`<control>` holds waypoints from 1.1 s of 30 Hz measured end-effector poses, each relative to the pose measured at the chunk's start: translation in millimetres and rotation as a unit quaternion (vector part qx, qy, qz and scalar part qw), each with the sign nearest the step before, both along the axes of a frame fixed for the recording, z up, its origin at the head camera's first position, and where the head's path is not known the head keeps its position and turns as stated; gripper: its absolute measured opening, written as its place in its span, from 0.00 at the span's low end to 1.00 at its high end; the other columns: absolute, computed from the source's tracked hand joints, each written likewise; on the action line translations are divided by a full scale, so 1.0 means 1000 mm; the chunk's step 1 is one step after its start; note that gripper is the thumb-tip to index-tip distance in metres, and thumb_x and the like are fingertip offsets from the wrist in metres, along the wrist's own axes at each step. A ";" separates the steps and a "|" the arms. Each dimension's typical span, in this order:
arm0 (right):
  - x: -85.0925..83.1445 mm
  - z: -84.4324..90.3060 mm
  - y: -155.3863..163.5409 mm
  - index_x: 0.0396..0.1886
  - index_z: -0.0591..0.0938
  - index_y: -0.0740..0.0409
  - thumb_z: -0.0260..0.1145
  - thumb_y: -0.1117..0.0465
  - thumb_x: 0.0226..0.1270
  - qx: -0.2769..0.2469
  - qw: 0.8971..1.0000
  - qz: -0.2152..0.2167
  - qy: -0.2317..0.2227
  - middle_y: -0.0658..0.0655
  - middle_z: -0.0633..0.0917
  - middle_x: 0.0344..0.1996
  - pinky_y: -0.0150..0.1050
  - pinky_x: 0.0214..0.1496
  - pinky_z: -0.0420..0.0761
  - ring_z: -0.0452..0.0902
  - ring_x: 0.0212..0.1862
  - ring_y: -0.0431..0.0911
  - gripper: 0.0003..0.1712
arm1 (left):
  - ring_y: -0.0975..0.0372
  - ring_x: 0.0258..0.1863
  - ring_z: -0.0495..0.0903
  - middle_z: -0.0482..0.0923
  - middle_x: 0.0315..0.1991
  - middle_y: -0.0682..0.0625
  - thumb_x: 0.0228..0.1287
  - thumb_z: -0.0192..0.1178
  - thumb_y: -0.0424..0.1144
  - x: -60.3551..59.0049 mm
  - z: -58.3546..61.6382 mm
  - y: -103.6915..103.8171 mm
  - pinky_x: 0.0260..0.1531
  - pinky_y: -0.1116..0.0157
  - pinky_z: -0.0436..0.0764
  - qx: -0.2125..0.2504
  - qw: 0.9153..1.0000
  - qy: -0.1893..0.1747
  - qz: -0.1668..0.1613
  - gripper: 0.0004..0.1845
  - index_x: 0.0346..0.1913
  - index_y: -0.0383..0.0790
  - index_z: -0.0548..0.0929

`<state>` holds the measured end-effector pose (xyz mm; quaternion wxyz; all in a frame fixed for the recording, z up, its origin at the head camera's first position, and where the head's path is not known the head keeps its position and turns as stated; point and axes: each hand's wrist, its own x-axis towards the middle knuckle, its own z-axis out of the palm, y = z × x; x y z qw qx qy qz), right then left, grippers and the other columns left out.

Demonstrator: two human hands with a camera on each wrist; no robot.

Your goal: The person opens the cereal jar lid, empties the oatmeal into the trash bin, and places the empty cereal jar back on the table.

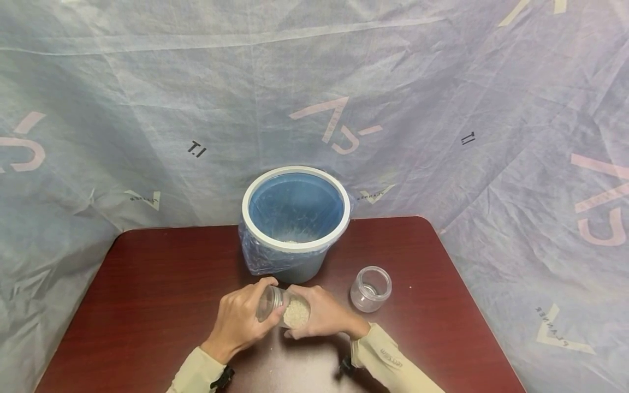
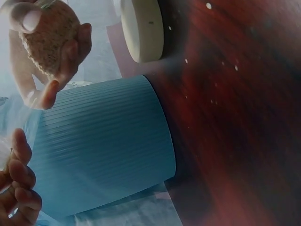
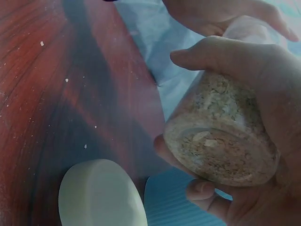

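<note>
My right hand grips a clear jar partly filled with pale, oat-like flakes. It lies tilted on its side, base towards the right hand. At the jar's other end my left hand pinches a clear piece with a ridged rim between thumb and fingers; whether this is a lid or another jar I cannot tell. Both hands are above the table, just in front of a bin with a white rim and plastic liner. Some pale flakes lie inside the bin.
An empty-looking glass jar stands right of the bin on the dark red table. Beside the bin, a pale round thing shows in the wrist views. Flake crumbs dot the tabletop. Grey printed sheeting hangs behind and at the sides.
</note>
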<state>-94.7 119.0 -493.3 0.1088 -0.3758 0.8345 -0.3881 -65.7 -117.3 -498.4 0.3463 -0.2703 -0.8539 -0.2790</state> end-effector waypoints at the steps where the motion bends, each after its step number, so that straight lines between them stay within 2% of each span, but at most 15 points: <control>1: -0.001 0.000 0.000 0.51 0.80 0.40 0.88 0.49 0.47 -0.003 1.000 0.006 -0.004 0.38 0.84 0.35 0.29 0.35 0.80 0.79 0.34 0.31 0.32 | 0.63 0.20 0.79 0.83 0.27 0.55 0.77 0.50 0.66 -0.001 0.000 -0.001 0.17 0.64 0.75 -0.001 1.000 0.005 -0.005 0.29 0.51 0.44 0.85; 7: -0.009 0.002 -0.001 0.47 0.79 0.42 0.88 0.49 0.49 -0.020 0.998 0.047 -0.032 0.39 0.84 0.36 0.30 0.35 0.82 0.79 0.34 0.30 0.30 | 0.62 0.26 0.84 0.88 0.34 0.54 0.77 0.50 0.66 -0.005 0.003 -0.005 0.22 0.61 0.81 -0.009 0.999 0.030 -0.032 0.31 0.52 0.41 0.85; 13: -0.013 0.005 -0.001 0.49 0.81 0.43 0.89 0.52 0.51 -0.029 0.990 0.099 -0.100 0.39 0.85 0.38 0.32 0.38 0.84 0.80 0.37 0.31 0.29 | 0.62 0.27 0.85 0.88 0.39 0.53 0.77 0.51 0.65 -0.008 0.006 -0.008 0.24 0.63 0.82 -0.021 0.995 0.066 -0.076 0.31 0.54 0.39 0.86; 19: -0.016 0.006 0.000 0.58 0.83 0.45 0.89 0.54 0.51 -0.023 0.978 0.141 -0.153 0.39 0.86 0.45 0.34 0.47 0.85 0.82 0.43 0.32 0.34 | 0.65 0.23 0.79 0.84 0.33 0.54 0.75 0.53 0.66 -0.011 0.011 -0.012 0.22 0.67 0.79 -0.032 0.986 0.103 -0.128 0.33 0.54 0.37 0.86; 23: -0.018 0.008 0.001 0.59 0.83 0.46 0.88 0.56 0.52 -0.012 0.968 0.172 -0.183 0.40 0.87 0.47 0.34 0.51 0.84 0.82 0.46 0.32 0.35 | 0.66 0.23 0.76 0.81 0.30 0.54 0.72 0.55 0.67 -0.013 0.015 -0.013 0.21 0.69 0.77 -0.038 0.977 0.131 -0.164 0.35 0.53 0.35 0.86; 26: -0.019 0.008 0.002 0.59 0.82 0.47 0.87 0.56 0.54 -0.003 0.961 0.204 -0.187 0.39 0.86 0.47 0.34 0.52 0.84 0.82 0.46 0.31 0.33 | 0.65 0.23 0.76 0.80 0.30 0.53 0.70 0.57 0.67 -0.014 0.018 -0.011 0.22 0.70 0.77 -0.046 0.969 0.160 -0.185 0.35 0.52 0.34 0.86; 29: -0.019 0.009 0.002 0.59 0.82 0.47 0.87 0.56 0.55 -0.001 0.956 0.225 -0.187 0.39 0.86 0.47 0.33 0.53 0.84 0.81 0.47 0.31 0.32 | 0.65 0.22 0.75 0.80 0.29 0.53 0.69 0.57 0.66 -0.015 0.019 -0.009 0.21 0.70 0.75 -0.050 0.962 0.182 -0.195 0.35 0.50 0.32 0.86; 33: -0.019 0.008 0.003 0.59 0.82 0.46 0.87 0.56 0.56 -0.007 0.954 0.231 -0.193 0.39 0.86 0.48 0.34 0.55 0.84 0.82 0.48 0.31 0.32 | 0.67 0.19 0.73 0.79 0.27 0.54 0.71 0.55 0.64 -0.015 0.019 -0.007 0.20 0.72 0.73 -0.046 0.962 0.184 -0.198 0.33 0.48 0.33 0.85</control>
